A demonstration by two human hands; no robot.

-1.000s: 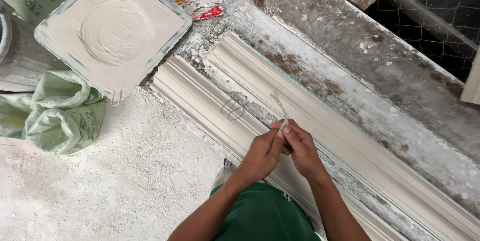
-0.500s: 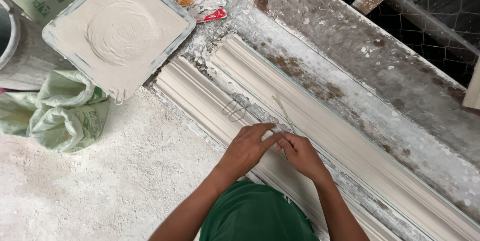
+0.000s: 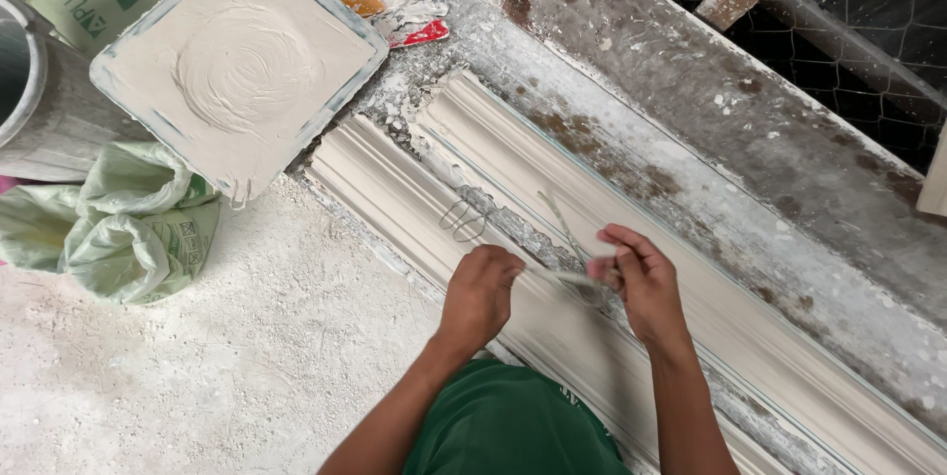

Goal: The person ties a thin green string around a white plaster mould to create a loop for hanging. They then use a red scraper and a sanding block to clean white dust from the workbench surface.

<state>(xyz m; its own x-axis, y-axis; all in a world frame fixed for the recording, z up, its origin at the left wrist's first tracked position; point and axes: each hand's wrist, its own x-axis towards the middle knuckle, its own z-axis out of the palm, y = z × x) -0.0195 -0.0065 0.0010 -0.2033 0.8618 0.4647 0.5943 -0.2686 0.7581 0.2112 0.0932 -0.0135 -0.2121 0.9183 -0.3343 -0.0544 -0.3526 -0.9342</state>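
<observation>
Head view: thin wire [image 3: 564,276] stretched between both hands, long axis near level, running left to right; one loose end angled up-left from right hand. Left hand [image 3: 480,290] closed in loose fist, wire end pinched. Right hand [image 3: 639,283] curled, other end pinched between thumb and fingers. Wire held just above plaster cornice moulding [image 3: 513,154], which runs diagonally from upper left to lower right. Bent wire loop [image 3: 464,221] seen on moulding, near left hand. Plaster-filled square tray [image 3: 239,66] well apart, upper left. Open powdery floor [image 3: 197,366] at left.
</observation>
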